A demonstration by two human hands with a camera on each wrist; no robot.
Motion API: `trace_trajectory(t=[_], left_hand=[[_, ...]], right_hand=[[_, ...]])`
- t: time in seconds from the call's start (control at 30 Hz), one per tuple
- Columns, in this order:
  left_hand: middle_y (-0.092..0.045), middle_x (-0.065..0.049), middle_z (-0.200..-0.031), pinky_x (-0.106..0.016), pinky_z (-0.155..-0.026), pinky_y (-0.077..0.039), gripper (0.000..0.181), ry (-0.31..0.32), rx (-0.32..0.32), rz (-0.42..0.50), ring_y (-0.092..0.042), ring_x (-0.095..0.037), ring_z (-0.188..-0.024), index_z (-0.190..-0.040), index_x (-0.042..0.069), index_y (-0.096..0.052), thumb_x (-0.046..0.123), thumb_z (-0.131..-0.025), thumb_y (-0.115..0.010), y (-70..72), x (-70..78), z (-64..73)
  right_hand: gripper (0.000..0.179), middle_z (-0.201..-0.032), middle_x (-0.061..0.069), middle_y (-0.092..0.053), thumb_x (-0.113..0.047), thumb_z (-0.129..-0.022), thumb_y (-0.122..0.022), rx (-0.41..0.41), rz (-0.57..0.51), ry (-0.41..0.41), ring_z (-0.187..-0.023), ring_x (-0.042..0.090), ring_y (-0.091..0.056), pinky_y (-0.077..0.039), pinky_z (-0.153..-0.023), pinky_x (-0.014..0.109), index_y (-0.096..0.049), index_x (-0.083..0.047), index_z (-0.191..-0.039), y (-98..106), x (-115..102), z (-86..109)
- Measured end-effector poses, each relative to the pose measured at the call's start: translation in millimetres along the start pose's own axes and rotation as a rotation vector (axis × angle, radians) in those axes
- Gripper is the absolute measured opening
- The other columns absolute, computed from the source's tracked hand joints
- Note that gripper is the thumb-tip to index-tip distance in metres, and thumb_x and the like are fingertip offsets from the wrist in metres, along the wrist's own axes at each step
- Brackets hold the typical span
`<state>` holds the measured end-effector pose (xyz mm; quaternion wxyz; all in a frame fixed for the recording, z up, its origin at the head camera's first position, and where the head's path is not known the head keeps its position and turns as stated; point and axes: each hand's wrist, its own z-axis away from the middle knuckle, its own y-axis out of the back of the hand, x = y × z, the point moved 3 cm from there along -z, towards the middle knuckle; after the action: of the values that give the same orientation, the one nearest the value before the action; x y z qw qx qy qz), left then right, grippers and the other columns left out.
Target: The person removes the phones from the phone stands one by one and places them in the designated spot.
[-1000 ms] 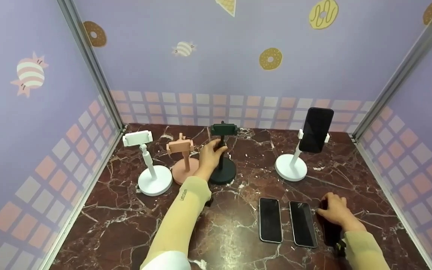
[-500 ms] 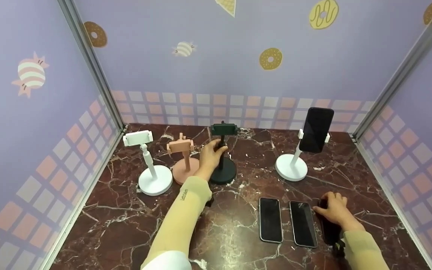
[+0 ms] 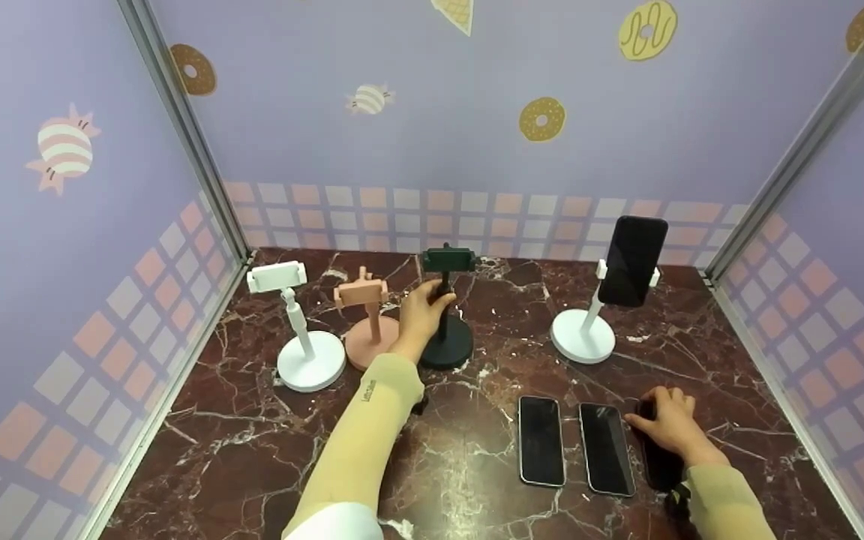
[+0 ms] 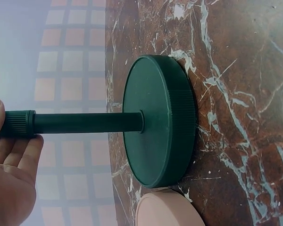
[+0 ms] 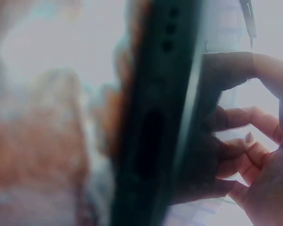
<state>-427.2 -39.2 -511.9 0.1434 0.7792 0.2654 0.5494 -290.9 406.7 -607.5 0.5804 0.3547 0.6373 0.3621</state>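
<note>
Toward the worktop's (image 3: 229,457) back right corner, one stand (image 3: 583,337) bears a mounted phone (image 3: 633,261); three bare stands (image 3: 310,361) apparently remain. The left hand (image 3: 419,319) grips the dark green stand (image 3: 449,347); toward the front right corner, the right hand (image 3: 673,424) grips the outer phone (image 3: 658,466) beside two flat phones (image 3: 541,441).

three stands (image 3: 374,324) sit left — one phone-bearing stand (image 3: 583,337) right, three phones (image 3: 606,448) side by side before it.

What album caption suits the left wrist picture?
A left hand grips a green stand, with a pink base alongside.
</note>
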Motion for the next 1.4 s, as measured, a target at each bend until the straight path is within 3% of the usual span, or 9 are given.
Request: trace_trajectory(t=[0.47, 0.7, 0.8, 1.0, 1.1, 1.17, 1.27, 1.4], left_hand=[[-0.076, -0.018, -0.117, -0.047, -0.100, -0.055, 0.044, 0.000, -0.002, 0.017, -0.072, -0.034, -0.111, -0.128, 0.003, -0.071, 0.029, -0.093, -0.076, -1.5, -3.5, 3.1], [-0.076, -0.016, -0.116, -0.047, -0.099, -0.055, 0.040, 0.026, 0.014, 0.047, -0.072, -0.033, -0.109, -0.130, 0.005, -0.069, 0.023, -0.094, -0.075, -2.2, -2.3, 10.5], [-0.077, -0.016, -0.116, -0.047, -0.099, -0.055, 0.037, 0.069, 0.036, 0.061, -0.073, -0.032, -0.107, -0.126, 0.004, -0.069, 0.020, -0.094, -0.076, -4.1, -2.7, 15.9], [-0.074, -0.019, -0.109, -0.048, -0.094, -0.054, 0.033, 0.239, 0.029, 0.013, -0.071, -0.035, -0.103, -0.118, -0.001, -0.061, 0.020, -0.095, -0.074, -9.1, -1.6, 32.0], [-0.073, -0.020, -0.103, -0.046, -0.089, -0.056, 0.030, 0.268, -0.056, -0.019, -0.070, -0.036, -0.098, -0.113, -0.001, -0.061, 0.023, -0.098, -0.070, -19.6, 5.5, 42.1], [-0.075, -0.019, -0.104, -0.044, -0.090, -0.057, 0.027, 0.251, -0.127, -0.012, -0.072, -0.035, -0.099, -0.111, 0.000, -0.063, 0.024, -0.098, -0.068, -30.1, 14.6, 48.0], [-0.076, -0.019, -0.111, -0.042, -0.093, -0.058, 0.027, 0.213, -0.210, 0.048, -0.073, -0.033, -0.105, -0.113, 0.001, -0.066, 0.025, -0.100, -0.065, -46.5, 33.4, 52.0], [-0.076, -0.020, -0.113, -0.036, -0.092, -0.059, 0.028, 0.154, -0.232, 0.204, -0.074, -0.032, -0.106, -0.118, -0.002, -0.067, 0.020, -0.102, -0.063, -65.3, 64.2, 45.9]], right_hand=[[0.046, -0.108, 0.032, -0.047, -0.023, -0.088, -0.081, 0.017, 0.014, 0.017, -0.103, 0.051, -0.036, -0.035, -0.088, 0.060, -0.054, 0.007, -0.110, 2, -3, -0.3], [0.049, -0.115, 0.030, -0.049, -0.033, -0.091, -0.077, -0.029, 0.039, -0.048, -0.109, 0.050, -0.038, -0.043, -0.083, 0.066, -0.054, 0.003, -0.116, 5, -4, -2.4], [0.049, -0.117, 0.029, -0.051, -0.036, -0.093, -0.075, -0.033, 0.033, -0.070, -0.111, 0.049, -0.039, -0.043, -0.082, 0.068, -0.054, 0.002, -0.118, 7, -5, -4.0], [0.049, -0.122, 0.032, -0.054, -0.035, -0.098, -0.069, -0.002, -0.008, -0.073, -0.114, 0.048, -0.039, -0.042, -0.085, 0.067, -0.052, 0.003, -0.123, 12, -10, -8.6], [0.047, -0.125, 0.035, -0.056, -0.030, -0.102, -0.064, 0.046, -0.065, -0.060, -0.117, 0.049, -0.041, -0.041, -0.094, 0.067, -0.052, 0.007, -0.128, 18, -15, -12.7], [0.044, -0.125, 0.036, -0.057, -0.026, -0.105, -0.059, 0.095, -0.113, -0.042, -0.118, 0.051, -0.045, -0.041, -0.099, 0.065, -0.051, 0.010, -0.129, 24, -20, -17.5], [0.043, -0.127, 0.038, -0.057, -0.023, -0.108, -0.052, 0.171, -0.186, -0.042, -0.120, 0.052, -0.051, -0.041, -0.106, 0.063, -0.049, 0.013, -0.133, 34, -30, -27.3], [0.046, -0.136, 0.037, -0.053, -0.024, -0.110, -0.045, 0.276, -0.279, -0.099, -0.128, 0.051, -0.051, -0.038, -0.113, 0.060, -0.046, 0.010, -0.140, 49, -49, -41.0]])
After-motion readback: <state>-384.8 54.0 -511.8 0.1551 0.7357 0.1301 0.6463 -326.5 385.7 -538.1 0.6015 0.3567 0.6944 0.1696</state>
